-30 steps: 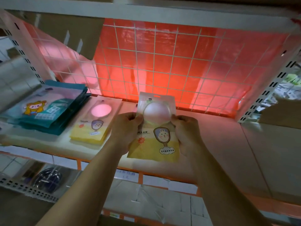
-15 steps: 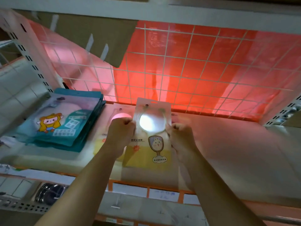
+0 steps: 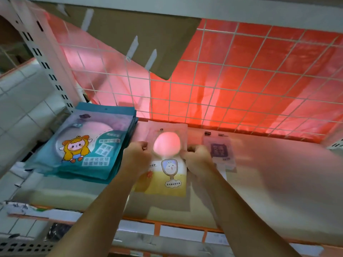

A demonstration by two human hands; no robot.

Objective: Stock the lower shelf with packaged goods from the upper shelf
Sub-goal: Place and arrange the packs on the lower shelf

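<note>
Yellow below and pale above, the packet (image 3: 167, 175) showed a round pink item through its clear window and a printed rabbit in a hand mirror beneath it. It lay flat over the shelf board (image 3: 278, 175), about midway along the board's visible width and close to the back. Whether it rested on the board or hung just above it could not be told. The left hand (image 3: 136, 158) gripped the packet's left edge beside the pink round, its fingers (image 3: 143, 145) curled in and pinching the film. The right hand (image 3: 199, 161) did the same on the right edge, thumb and fingers closed on the packet, so both hands held it between them. Just to the left stood a teal stack of packets (image 3: 89, 145), the top one printed with a cartoon child in yellow; the stack's right side lay near the left hand without plainly touching it. Just right of the right hand lay a pale packet with a purple label (image 3: 221, 152), partly hidden by the wrist. Behind them rose a white wire grid (image 3: 230, 84) backed by red plastic sheet (image 3: 269, 71), with a brown cardboard panel (image 3: 130, 32) hanging down at the upper left. A white slotted upright (image 3: 50, 64) stood at the left, and an orange front rail (image 3: 157, 230) ran beneath the forearms.
</note>
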